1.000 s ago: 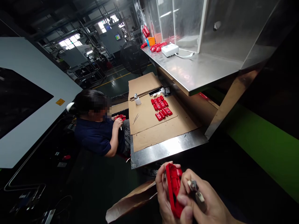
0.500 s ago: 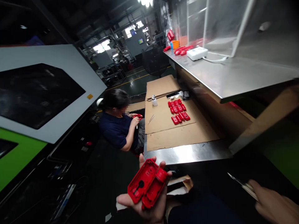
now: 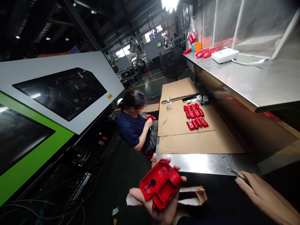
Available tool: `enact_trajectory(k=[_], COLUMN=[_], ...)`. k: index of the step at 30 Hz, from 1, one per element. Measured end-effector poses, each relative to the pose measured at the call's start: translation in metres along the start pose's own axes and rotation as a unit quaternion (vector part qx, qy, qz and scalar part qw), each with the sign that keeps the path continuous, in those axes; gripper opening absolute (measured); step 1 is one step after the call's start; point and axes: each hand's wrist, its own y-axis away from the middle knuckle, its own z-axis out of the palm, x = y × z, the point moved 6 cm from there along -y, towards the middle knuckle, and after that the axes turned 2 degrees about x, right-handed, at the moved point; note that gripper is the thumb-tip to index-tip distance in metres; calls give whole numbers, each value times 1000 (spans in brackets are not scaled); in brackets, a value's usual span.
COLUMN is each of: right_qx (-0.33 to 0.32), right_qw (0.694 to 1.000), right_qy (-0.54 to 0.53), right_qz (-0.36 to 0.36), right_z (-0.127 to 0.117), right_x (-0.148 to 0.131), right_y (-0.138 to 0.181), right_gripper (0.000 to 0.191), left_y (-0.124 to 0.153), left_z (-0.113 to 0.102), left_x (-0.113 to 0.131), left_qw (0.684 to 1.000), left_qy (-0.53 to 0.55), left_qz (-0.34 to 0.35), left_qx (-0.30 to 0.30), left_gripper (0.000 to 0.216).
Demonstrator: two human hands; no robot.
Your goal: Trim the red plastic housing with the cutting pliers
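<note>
Red plastic casing (image 3: 160, 184), hollow side up, cradled in left hand (image 3: 156, 203); right hand (image 3: 264, 197) pinching thin blade (image 3: 234, 172) near table edge (image 3: 199, 162). More red parts (image 3: 195, 116) on cardboard (image 3: 187, 137) beyond.

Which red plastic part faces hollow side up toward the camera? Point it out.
The red housing cupped in the left hand. Its ribbed inside shows, while the others lie in rows on the cardboard.
</note>
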Motion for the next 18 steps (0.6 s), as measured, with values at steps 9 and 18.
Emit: enact_trajectory(k=[9,18], right_qx=[52,109], right_qw=[990,973], right_qy=[126,203], right_qz=[-41,-16], right_z=[101,119], right_x=[33,22], right_y=[-111,-103], right_gripper=[63,65], left_y=[7,9], left_z=[-9,-26], left_x=[6,7], left_qw=[1000,995], left_qy=[-19,-70], left_qz=[13,18], left_qx=[-1,69], left_gripper=[105,109])
